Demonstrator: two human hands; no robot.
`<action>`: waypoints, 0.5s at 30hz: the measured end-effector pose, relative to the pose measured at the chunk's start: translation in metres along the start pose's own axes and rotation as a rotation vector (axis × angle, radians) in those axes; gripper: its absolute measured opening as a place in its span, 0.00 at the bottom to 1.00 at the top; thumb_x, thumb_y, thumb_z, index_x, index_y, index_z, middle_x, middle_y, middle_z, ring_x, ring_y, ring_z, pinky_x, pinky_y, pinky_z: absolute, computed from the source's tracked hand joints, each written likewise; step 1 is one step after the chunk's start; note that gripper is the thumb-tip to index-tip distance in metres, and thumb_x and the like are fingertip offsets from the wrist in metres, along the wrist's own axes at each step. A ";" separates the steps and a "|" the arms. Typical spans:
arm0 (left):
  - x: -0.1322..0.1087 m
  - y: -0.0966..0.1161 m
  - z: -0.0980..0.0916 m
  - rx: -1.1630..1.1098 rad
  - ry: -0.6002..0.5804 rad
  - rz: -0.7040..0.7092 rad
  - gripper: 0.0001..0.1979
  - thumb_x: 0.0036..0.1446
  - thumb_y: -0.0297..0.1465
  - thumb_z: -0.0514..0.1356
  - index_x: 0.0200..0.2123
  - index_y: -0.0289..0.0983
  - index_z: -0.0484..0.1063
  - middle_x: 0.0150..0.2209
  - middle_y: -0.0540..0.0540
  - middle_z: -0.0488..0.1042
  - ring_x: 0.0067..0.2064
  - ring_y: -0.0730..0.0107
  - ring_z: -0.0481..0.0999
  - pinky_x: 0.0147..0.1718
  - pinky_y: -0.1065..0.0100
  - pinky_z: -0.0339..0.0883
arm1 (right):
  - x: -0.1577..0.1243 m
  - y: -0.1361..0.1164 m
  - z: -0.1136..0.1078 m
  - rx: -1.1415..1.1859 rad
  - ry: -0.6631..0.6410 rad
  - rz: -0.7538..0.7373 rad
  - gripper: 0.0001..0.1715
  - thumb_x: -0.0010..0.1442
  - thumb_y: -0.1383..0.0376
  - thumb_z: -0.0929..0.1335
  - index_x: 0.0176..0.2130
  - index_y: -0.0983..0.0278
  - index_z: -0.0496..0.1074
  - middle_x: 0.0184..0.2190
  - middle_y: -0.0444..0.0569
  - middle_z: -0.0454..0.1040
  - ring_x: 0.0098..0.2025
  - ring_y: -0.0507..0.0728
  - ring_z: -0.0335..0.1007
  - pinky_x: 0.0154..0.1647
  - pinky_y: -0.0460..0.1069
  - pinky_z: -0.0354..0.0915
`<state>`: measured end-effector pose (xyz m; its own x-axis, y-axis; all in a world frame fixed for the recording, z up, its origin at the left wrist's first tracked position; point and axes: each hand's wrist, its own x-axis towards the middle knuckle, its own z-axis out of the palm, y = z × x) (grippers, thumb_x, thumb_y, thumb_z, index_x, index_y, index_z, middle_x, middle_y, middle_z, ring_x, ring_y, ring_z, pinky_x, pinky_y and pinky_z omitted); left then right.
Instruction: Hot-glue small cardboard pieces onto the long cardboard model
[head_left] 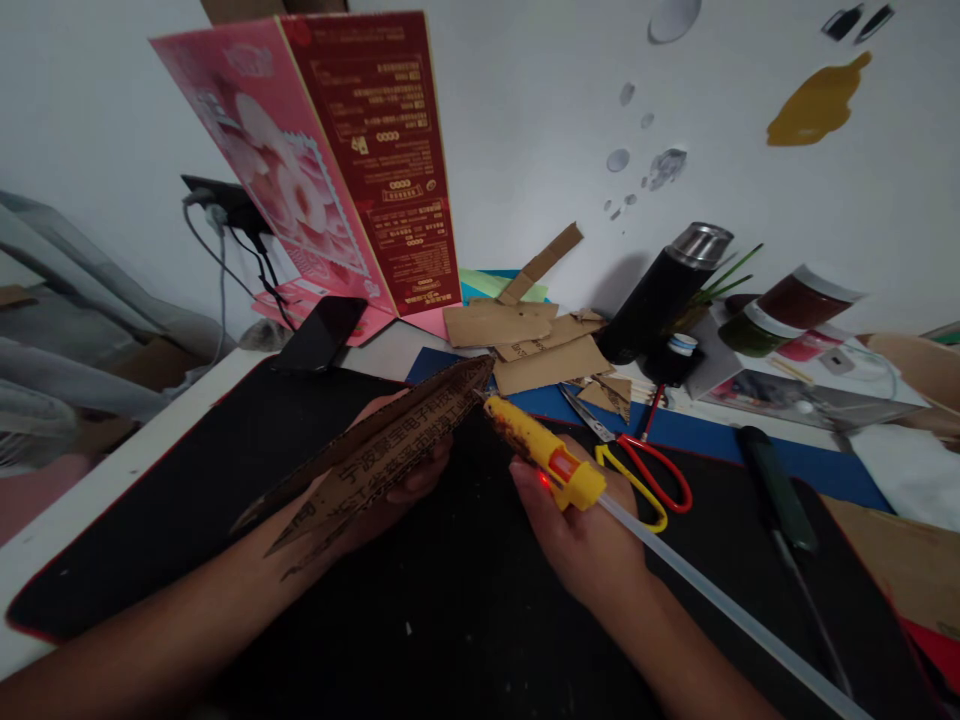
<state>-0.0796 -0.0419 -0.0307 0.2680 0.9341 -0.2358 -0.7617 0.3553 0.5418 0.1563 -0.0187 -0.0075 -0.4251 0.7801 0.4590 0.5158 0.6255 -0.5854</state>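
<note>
My left hand [420, 475] is wrapped round a folded cardboard piece [390, 440] with printed characters on its side, its pointed end tilted up and away from me. In my right hand [577, 530] is a yellow hot glue gun [540, 450] with a small red light glowing on it. A long translucent glue stick [720, 595] runs out of its back toward the lower right. The gun's nozzle is at the far end of the cardboard piece; whether it touches is too small to tell.
Behind my hands lie cardboard scraps [540, 335] and scissors [652, 465] with red and yellow handles. A black thermos [660, 290], a phone [322, 335] and a pink and red box [375, 160] stand or lie farther back. A dark-handled tool [776, 490] rests at right on the black mat [450, 620].
</note>
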 end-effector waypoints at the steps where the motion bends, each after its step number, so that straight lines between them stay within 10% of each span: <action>1: 0.000 0.000 -0.001 0.013 -0.003 0.004 0.16 0.66 0.42 0.61 0.43 0.34 0.74 0.28 0.44 0.75 0.20 0.74 0.70 0.11 0.77 0.59 | 0.000 -0.001 0.000 0.003 -0.001 -0.003 0.15 0.75 0.57 0.65 0.46 0.62 0.78 0.33 0.49 0.82 0.29 0.57 0.81 0.28 0.47 0.70; 12: 0.001 0.006 0.002 0.008 -0.004 -0.035 0.19 0.68 0.41 0.59 0.38 0.29 0.78 0.27 0.42 0.78 0.19 0.70 0.74 0.11 0.74 0.64 | 0.002 -0.005 0.000 0.019 0.002 -0.041 0.14 0.74 0.59 0.64 0.46 0.64 0.77 0.31 0.48 0.81 0.28 0.56 0.81 0.26 0.47 0.70; 15: -0.005 0.010 -0.002 -0.097 0.207 -0.129 0.15 0.67 0.38 0.62 0.45 0.32 0.80 0.37 0.39 0.85 0.35 0.62 0.86 0.34 0.67 0.82 | 0.001 -0.003 0.000 0.006 -0.014 -0.027 0.15 0.74 0.58 0.65 0.45 0.63 0.77 0.31 0.48 0.82 0.30 0.57 0.82 0.28 0.47 0.71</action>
<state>-0.0900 -0.0434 -0.0254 0.2473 0.8509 -0.4636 -0.7846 0.4565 0.4194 0.1548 -0.0193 -0.0051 -0.4494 0.7627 0.4652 0.4997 0.6463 -0.5768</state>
